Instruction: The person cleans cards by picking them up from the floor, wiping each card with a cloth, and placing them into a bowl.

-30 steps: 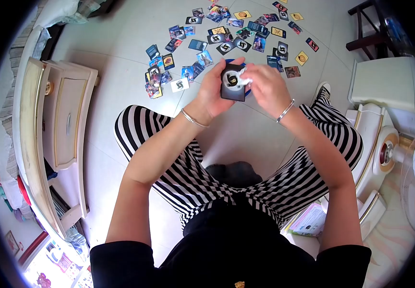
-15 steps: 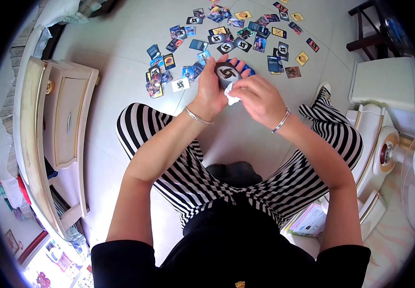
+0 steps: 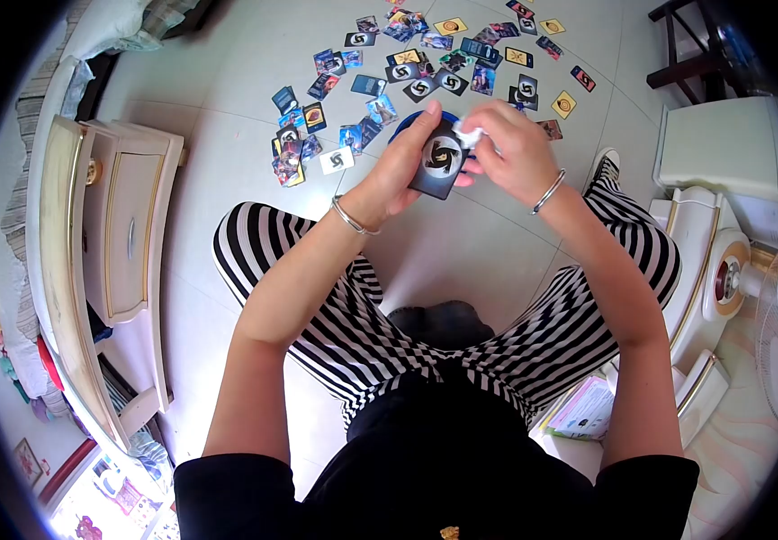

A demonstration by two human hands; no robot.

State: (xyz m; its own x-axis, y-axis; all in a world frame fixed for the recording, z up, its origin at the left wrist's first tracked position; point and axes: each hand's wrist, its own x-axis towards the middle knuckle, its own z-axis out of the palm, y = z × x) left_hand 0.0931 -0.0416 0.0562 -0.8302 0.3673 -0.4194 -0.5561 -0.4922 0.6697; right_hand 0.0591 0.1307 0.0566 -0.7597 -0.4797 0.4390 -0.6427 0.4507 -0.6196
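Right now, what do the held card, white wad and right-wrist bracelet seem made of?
Held card: probably smooth printed cardstock, flat with sharp emblem. White wad: perhaps tissue or cloth, matte, crumpled. Right-wrist bracelet: apparently polished silvery metal, from its shine.

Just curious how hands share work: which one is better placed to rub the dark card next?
Probably the right: the right hand pinches the white wad at the dark card, while the left hand is occupied holding that card.
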